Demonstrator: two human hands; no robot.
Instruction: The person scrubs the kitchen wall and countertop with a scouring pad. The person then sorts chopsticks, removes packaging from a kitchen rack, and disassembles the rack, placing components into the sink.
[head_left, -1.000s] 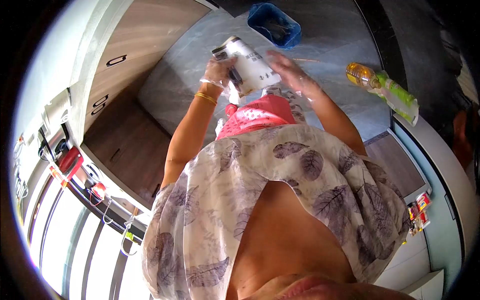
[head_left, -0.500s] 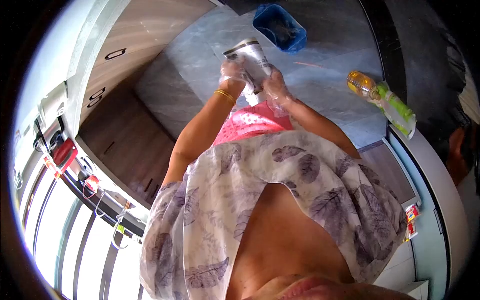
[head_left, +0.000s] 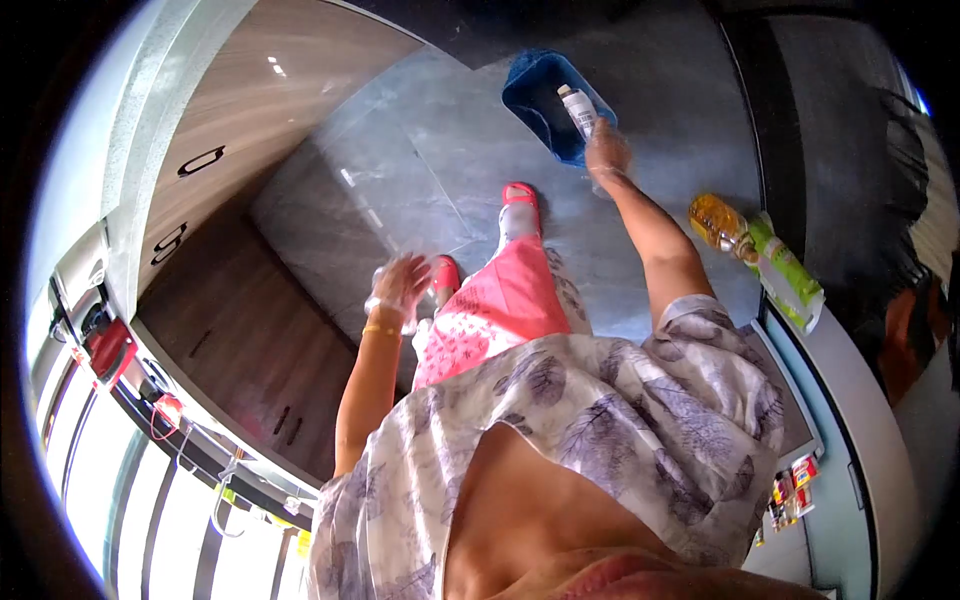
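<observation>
Gripped at its near end in the closed, plastic-gloved right hand (head_left: 607,152), a rolled white packet (head_left: 579,112) juts across the mouth of a blue-lined bin (head_left: 518,82), a hold that leaves its far end free; whether it dips below the rim cannot be told. The left hand (head_left: 402,283), fingers loosely parted and apparently empty, hangs near a red slipper (head_left: 447,274), its clear glove likely worn for cleanliness.

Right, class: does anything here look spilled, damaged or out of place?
Nothing clearly stands out: the visible floor shows no obvious spill, and the right hand holds a white packet at the blue bin.
</observation>
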